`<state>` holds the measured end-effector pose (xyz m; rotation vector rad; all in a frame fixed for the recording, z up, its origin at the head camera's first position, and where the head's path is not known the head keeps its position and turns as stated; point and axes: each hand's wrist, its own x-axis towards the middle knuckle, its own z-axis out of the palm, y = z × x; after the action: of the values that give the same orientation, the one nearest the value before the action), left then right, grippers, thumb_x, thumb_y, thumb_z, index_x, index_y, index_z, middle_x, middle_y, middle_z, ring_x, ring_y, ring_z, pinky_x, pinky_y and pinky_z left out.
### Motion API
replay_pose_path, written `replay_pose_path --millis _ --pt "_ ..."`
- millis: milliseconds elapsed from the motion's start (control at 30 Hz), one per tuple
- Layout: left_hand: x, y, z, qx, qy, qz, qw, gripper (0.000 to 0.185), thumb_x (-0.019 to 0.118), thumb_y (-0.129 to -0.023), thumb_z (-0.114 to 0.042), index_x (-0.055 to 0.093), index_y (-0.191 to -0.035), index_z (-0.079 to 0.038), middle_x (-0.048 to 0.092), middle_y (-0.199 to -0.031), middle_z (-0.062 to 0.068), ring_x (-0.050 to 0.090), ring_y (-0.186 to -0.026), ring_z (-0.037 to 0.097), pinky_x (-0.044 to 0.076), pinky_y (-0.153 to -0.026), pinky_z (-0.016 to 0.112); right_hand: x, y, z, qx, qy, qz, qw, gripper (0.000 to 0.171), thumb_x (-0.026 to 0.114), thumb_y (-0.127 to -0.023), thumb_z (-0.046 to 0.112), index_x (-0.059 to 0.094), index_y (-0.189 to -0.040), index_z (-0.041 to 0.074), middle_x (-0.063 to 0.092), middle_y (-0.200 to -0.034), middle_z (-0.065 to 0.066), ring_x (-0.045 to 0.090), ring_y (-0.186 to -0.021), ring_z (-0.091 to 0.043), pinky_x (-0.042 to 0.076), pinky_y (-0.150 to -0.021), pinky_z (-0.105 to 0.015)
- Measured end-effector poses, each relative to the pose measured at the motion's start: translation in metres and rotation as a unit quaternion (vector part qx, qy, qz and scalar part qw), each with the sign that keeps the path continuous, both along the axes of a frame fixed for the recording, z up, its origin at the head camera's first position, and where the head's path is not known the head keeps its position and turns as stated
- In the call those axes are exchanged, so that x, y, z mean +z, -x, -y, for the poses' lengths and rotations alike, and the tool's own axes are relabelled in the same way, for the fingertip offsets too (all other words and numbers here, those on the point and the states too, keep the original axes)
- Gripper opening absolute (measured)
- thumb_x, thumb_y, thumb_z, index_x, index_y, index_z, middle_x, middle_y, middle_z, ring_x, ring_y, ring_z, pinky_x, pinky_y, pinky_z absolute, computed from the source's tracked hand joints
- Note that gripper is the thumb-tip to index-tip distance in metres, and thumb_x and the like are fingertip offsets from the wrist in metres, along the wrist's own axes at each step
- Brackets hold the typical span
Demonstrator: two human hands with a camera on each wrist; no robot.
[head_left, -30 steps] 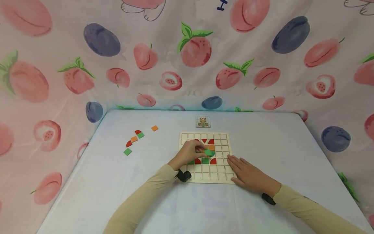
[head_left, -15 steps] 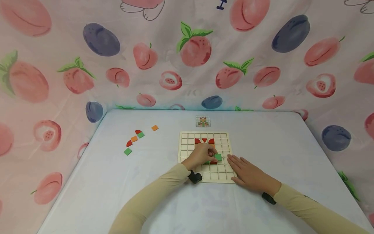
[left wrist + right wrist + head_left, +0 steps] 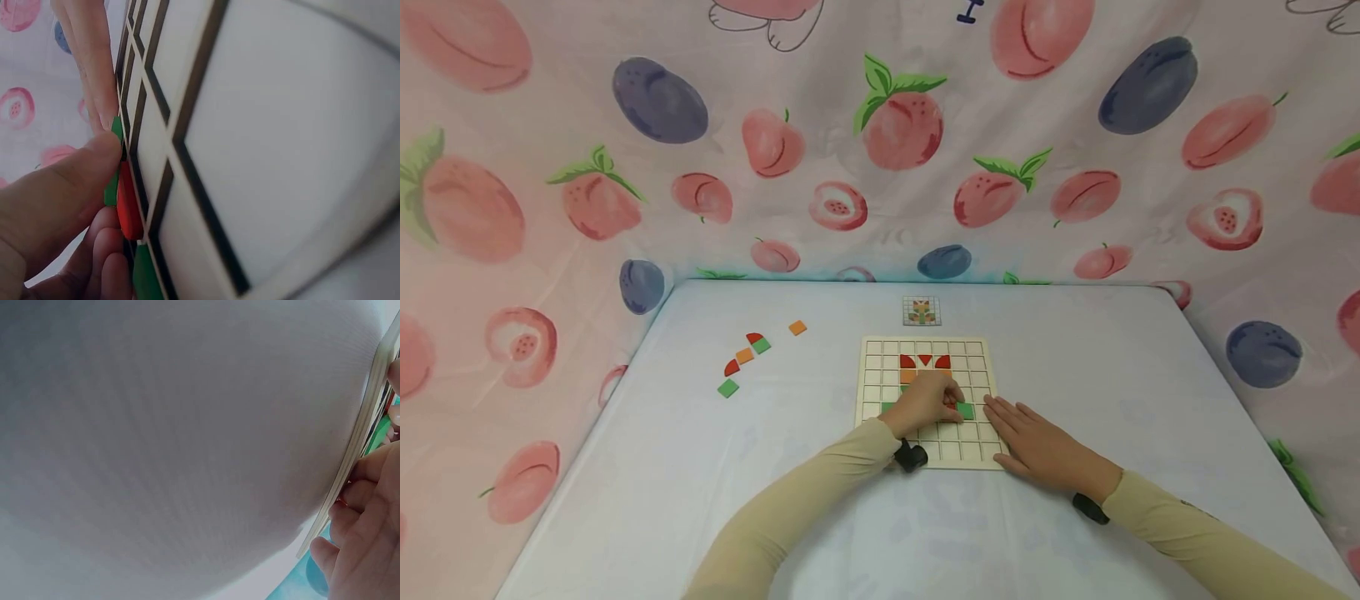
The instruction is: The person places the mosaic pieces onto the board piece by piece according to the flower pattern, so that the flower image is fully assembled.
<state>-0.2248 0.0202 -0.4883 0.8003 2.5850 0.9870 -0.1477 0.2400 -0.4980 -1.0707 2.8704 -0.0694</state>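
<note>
1. Green square tile (image 3: pixel 965 411), one. Being pinched by the thumb and fingers of the left hand (image 3: pixel 927 402); being held just past the fingertips, on the side facing the tabletop's (image 3: pixel 1090 358) right edge. No long axis is being presented, the shape being square. Whether the tile is being fully seated in its cell cannot be told.

2. Red quarter-circle tile (image 3: pixel 129 209), one. Being shown just beside the green square tile, on the side facing the tabletop's left edge.

3. Grid board (image 3: pixel 977 377), one. Being supported by the tabletop, nearer its far edge than the bottom of the head view; both tiles above are being borne by it.

4. Left hand, pose. Being reached in from the near left, back of the hand uppermost, above the board; nearer the tile of the two hands.

5. Right hand (image 3: pixel 1048 450), pose. Being rested with fingers extended at the board's right rim, nothing being gripped.

6. Loose tiles, including one orange tile (image 3: pixel 797 328). Being kept toward the tabletop's far left corner.
</note>
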Motion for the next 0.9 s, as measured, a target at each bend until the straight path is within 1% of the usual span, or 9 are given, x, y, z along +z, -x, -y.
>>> replay_pose_path --millis 233,467,567,833,900 --pt "0.0018 -0.0016 -0.0038 0.005 0.023 -0.012 0.9996 0.024 0.082 -0.071 -0.019 0.073 -0.091 -0.009 0.067 -0.085 -0.002 0.054 -0.072 0.003 0.044 -0.066 0.012 0.0024 -0.0004 0.0016 -0.004 -0.001 0.005 1.0 0.067 0.051 -0.095 0.037 0.031 -0.144 -0.004 0.028 -0.153 -0.018 0.031 -0.14 -0.032 0.03 -0.111 -0.048" --pt "0.0006 -0.0019 -0.0052 0.005 0.031 -0.012 0.9994 0.024 0.082 -0.071 -0.019 0.072 -0.092 -0.01 0.066 -0.086 -0.003 0.053 -0.071 0.002 0.044 -0.065 0.012 -0.0012 0.0005 0.001 -0.004 0.001 0.006 1.0 0.067 0.05 -0.095 0.038 0.03 -0.144 -0.004 0.027 -0.153 -0.018 0.03 -0.14 -0.032 0.03 -0.111 -0.048" --pt "0.0 -0.0018 -0.0053 0.003 0.033 -0.016 0.9993 0.025 0.082 -0.071 -0.02 0.072 -0.092 -0.01 0.066 -0.086 -0.003 0.053 -0.071 0.002 0.044 -0.065 0.011 -0.0016 0.0002 0.0007 -0.001 0.003 0.0 1.0 0.067 0.051 -0.095 0.037 0.031 -0.144 -0.004 0.028 -0.152 -0.018 0.031 -0.14 -0.032 0.031 -0.111 -0.048" --pt "0.0014 -0.0022 -0.0027 0.002 0.013 -0.008 0.9999 0.025 0.082 -0.071 -0.018 0.072 -0.093 -0.009 0.067 -0.086 -0.003 0.054 -0.071 0.002 0.044 -0.066 0.011 0.0003 -0.0011 0.0012 0.009 0.021 -0.02 1.0 0.065 0.053 -0.095 0.035 0.034 -0.141 -0.006 0.033 -0.149 -0.021 0.036 -0.136 -0.035 0.033 -0.107 -0.05" --pt "0.0028 -0.0018 -0.0014 0.003 0.002 -0.001 1.0 0.025 0.082 -0.071 -0.017 0.073 -0.093 -0.009 0.068 -0.085 -0.002 0.054 -0.072 0.002 0.045 -0.067 0.011 0.0009 -0.0014 0.0015 0.011 0.021 -0.025 0.999 0.065 0.053 -0.095 0.035 0.035 -0.141 -0.006 0.034 -0.149 -0.021 0.037 -0.135 -0.036 0.034 -0.106 -0.051"
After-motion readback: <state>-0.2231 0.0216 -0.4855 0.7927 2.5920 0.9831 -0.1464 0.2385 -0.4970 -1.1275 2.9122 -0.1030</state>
